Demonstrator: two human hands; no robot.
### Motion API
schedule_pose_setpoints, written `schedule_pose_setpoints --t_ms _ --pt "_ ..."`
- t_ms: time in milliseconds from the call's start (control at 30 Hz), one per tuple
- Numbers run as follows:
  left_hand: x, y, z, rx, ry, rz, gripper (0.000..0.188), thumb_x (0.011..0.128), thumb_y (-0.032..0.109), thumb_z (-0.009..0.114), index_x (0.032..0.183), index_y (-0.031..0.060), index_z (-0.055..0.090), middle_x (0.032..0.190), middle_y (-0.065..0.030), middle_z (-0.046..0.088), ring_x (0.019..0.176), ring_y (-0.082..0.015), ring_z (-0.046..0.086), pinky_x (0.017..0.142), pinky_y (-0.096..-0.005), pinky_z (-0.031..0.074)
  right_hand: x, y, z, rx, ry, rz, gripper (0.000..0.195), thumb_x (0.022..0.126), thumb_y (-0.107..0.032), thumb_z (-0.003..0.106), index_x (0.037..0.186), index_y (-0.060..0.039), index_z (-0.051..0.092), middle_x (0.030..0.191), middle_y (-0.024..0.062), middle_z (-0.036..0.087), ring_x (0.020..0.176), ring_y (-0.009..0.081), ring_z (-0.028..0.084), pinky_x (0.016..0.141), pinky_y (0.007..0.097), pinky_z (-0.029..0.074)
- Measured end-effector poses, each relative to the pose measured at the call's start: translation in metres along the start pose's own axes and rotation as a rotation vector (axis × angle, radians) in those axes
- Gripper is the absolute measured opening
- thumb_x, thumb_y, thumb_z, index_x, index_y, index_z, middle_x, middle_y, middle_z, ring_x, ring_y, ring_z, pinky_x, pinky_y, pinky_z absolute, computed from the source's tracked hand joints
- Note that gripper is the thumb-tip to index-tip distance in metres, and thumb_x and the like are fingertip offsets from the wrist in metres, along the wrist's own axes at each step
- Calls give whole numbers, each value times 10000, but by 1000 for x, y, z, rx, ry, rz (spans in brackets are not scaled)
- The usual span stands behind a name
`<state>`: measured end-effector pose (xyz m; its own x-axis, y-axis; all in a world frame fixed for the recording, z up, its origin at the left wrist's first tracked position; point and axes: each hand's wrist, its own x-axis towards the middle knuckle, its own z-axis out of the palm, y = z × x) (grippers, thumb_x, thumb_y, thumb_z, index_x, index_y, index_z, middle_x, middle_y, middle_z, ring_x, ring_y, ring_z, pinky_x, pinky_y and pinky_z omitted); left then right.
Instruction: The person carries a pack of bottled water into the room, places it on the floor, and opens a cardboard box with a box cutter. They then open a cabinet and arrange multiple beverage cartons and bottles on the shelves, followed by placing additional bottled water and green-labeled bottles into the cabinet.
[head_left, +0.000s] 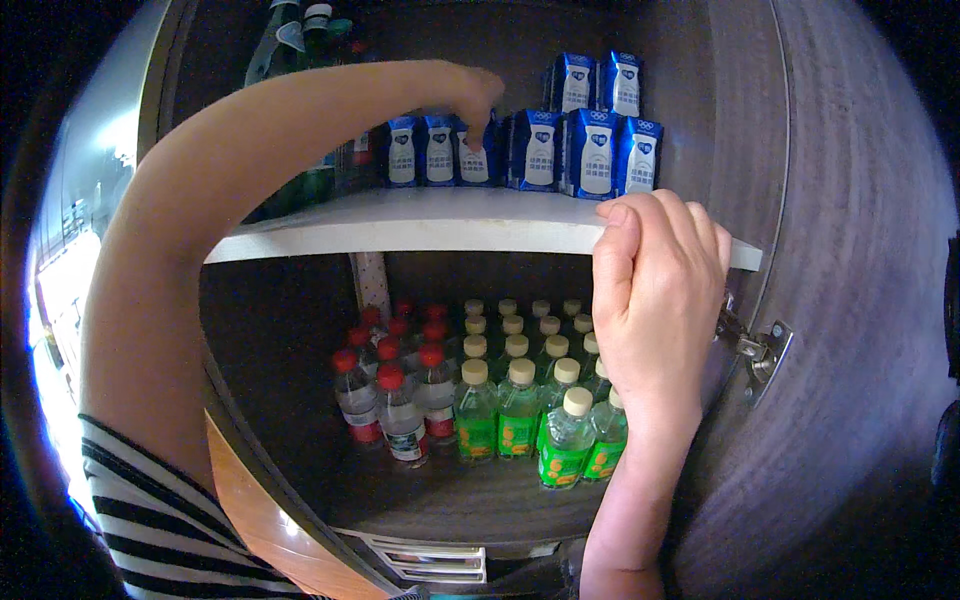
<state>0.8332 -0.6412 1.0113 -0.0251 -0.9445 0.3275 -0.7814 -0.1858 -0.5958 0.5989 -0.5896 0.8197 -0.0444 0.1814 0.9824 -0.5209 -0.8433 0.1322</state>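
Note:
My left hand (478, 94) reaches across the upper part of a cabinet, fingers pointing down at a blue-and-white drink carton (472, 166) in the front row. A finger overlaps the carton's front; whether the hand grips it is not clear. To the right, my right hand (664, 259) is curled over the front edge of the white shelf (420, 234). Just behind its knuckles stands another blue carton (640, 154). More blue cartons (539, 154) stand upright in the same row, and two cartons (624, 84) sit higher up behind them.
Dark green bottles (281, 52) stand at the upper left, partly behind my left forearm. Below the shelf are red-capped clear bottles (391, 409) and several cream-capped bottles with green labels (516, 420). At right, the cabinet door (840, 247) hangs on a metal hinge (765, 356).

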Motion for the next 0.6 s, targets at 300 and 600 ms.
schedule_pose_setpoints --t_ms 300,600 --pt "-34 3 -95 -688 102 -137 377 889 251 631 1201 49 575 1122 -190 624 1017 -329 617 761 -444 555 3 -6 -2 -13 17 -4 149 866 -143 538 747 -54 549 742 93 525 774 284 520 755 407 398" --pt "116 1 -94 -814 205 150 424 825 267 710 1205 109 608 1164 -86 633 1011 -291 619 714 -447 559 0 5 -1 -18 -30 -23 150 866 -145 549 749 -52 547 741 97 521 757 291 515 737 411 394"
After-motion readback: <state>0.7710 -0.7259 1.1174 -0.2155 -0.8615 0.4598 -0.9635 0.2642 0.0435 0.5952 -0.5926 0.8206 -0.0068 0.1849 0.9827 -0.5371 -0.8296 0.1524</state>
